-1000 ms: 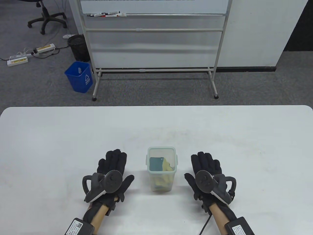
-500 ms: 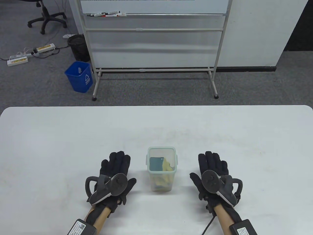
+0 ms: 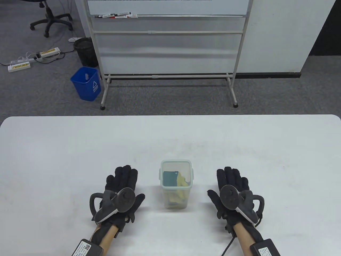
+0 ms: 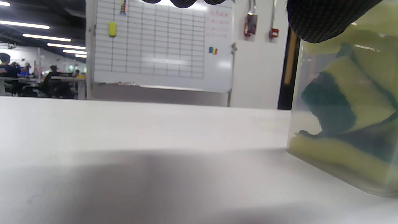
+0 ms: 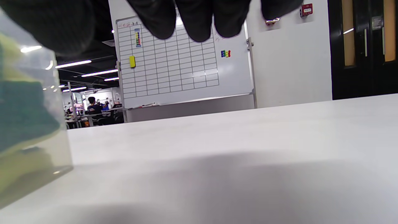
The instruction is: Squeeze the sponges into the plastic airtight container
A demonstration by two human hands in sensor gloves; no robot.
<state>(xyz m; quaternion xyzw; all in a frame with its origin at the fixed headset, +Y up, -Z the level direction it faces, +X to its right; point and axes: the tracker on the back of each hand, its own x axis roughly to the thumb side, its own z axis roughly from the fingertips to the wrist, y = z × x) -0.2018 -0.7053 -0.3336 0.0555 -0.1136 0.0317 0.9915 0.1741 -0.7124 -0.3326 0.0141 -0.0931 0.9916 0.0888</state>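
Note:
A clear plastic container (image 3: pixel 176 184) stands without a lid near the front middle of the white table (image 3: pixel 53 149). Yellow and dark green sponges (image 3: pixel 173 180) are packed inside it; they show through its wall in the left wrist view (image 4: pixel 348 115) and the right wrist view (image 5: pixel 21 124). My left hand (image 3: pixel 121 186) lies flat and open on the table to the left of the container, apart from it. My right hand (image 3: pixel 233 185) lies flat and open to the right, also apart. Both hands are empty.
Beyond the table's far edge stand a whiteboard on a frame (image 3: pixel 167 40), a blue bin (image 3: pixel 86 83) and a black bin (image 3: pixel 84 51) on the carpet. An office chair (image 3: pixel 49 16) is at the far left.
Over the second, my right hand shifted right, away from the container. My left hand drifted right, then back left and a little toward me. The container has not moved.

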